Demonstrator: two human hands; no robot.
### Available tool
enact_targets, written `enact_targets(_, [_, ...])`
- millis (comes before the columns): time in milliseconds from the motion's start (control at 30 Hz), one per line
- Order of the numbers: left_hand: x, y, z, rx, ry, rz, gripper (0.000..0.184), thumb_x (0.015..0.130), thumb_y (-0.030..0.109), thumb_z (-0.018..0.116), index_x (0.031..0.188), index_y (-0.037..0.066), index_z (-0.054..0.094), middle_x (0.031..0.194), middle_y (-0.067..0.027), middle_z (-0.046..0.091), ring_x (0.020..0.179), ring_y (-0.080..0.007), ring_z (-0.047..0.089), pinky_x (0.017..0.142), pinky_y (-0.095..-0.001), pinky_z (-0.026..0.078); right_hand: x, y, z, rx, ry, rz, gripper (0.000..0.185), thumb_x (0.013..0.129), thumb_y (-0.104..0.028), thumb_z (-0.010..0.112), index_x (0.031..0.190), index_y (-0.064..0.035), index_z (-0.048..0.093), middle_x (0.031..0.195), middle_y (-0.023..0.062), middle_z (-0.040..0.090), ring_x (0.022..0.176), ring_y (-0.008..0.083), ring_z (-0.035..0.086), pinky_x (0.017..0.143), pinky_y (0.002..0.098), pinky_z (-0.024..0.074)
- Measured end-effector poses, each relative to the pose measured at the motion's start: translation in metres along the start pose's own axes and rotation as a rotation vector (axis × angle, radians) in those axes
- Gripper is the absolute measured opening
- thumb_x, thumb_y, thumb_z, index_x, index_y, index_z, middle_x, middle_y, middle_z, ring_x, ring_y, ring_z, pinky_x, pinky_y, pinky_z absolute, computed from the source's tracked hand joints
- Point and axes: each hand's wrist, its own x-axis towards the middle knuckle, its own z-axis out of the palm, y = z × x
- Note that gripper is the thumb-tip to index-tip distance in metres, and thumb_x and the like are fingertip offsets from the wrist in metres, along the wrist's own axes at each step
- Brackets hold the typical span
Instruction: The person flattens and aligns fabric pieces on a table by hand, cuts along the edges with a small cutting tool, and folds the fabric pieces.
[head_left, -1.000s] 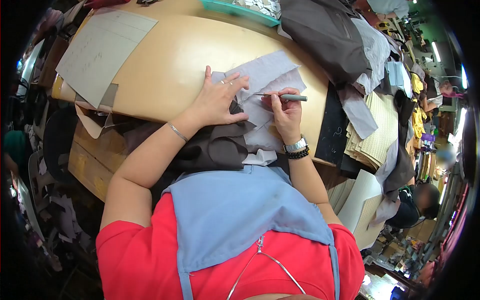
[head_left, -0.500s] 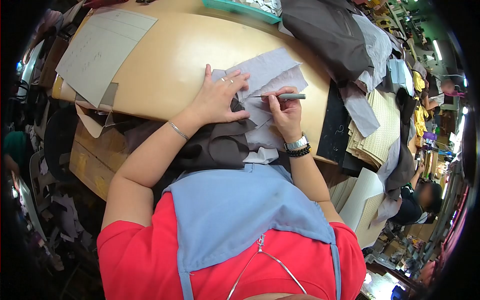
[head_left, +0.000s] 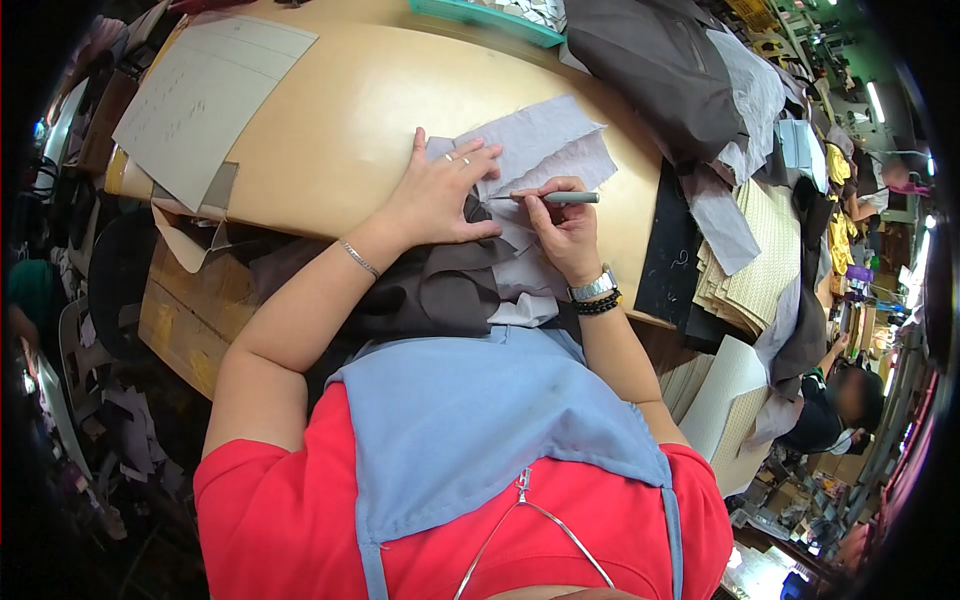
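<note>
My left hand (head_left: 447,192) lies with its fingers spread, pressing on the pale grey lining cloth (head_left: 545,130) and on dark brown fabric (head_left: 430,285) bunched at the table's near edge. Pinched in my right hand (head_left: 565,232) is a slim pen-like tool (head_left: 572,198) with a grey handle and a thin tip; its exact kind is unclear. The tip points left and meets the cloth close to my left fingers, where a dark fold shows. Part of that fold is hidden under my left hand.
A grey card sheet (head_left: 215,105) with markings lies at the table's left. A teal tray (head_left: 490,22) of small pale pieces stands at the back. Dark fabric (head_left: 650,75) is heaped at the back right, above stacked patterned sheets (head_left: 755,265). Another person (head_left: 835,405) sits far right.
My right hand and the tool have shifted slightly left, towards my left hand. My left hand stays nearly where it was on the cloth.
</note>
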Motion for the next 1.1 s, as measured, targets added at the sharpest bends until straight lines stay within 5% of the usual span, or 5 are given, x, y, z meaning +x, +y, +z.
enact_targets(533, [0.0, 0.002, -0.004, -0.005, -0.002, 0.009, 0.059, 0.072, 0.053, 0.078, 0.115, 0.017, 0.058, 0.151, -0.0014, 0.045, 0.143, -0.0235, 0.038, 0.109, -0.0768, 0.01, 0.002, -0.007, 0.009, -0.134, 0.12, -0.045, 0.016, 0.093, 0.001, 0.063, 0.106, -0.0015, 0.055, 0.097, 0.0053, 0.069, 0.084, 0.0111, 0.067, 0.071, 0.0236, 0.0554])
enact_targets(767, [0.001, 0.003, -0.005, -0.002, -0.01, 0.011, 0.059, 0.072, 0.052, 0.078, 0.115, 0.018, 0.057, 0.151, -0.0015, 0.045, 0.143, -0.0236, 0.038, 0.109, -0.0768, 0.01, 0.009, -0.027, 0.006, -0.576, 0.113, -0.128, 0.02, 0.088, 0.0, 0.066, 0.106, -0.0045, 0.058, 0.096, 0.0087, 0.068, 0.079, 0.0177, 0.069, 0.07, 0.0296, 0.0583])
enact_targets(1100, [0.0, 0.004, -0.005, 0.0, -0.02, 0.002, 0.061, 0.073, 0.054, 0.078, 0.117, 0.017, 0.056, 0.15, -0.0018, 0.046, 0.143, -0.0235, 0.038, 0.11, -0.0761, 0.01, 0.01, -0.037, 0.009, -0.333, 0.034, -0.07, 0.014, 0.09, 0.0, 0.066, 0.102, 0.0008, 0.058, 0.094, 0.0067, 0.066, 0.086, 0.0141, 0.069, 0.076, 0.03, 0.0598])
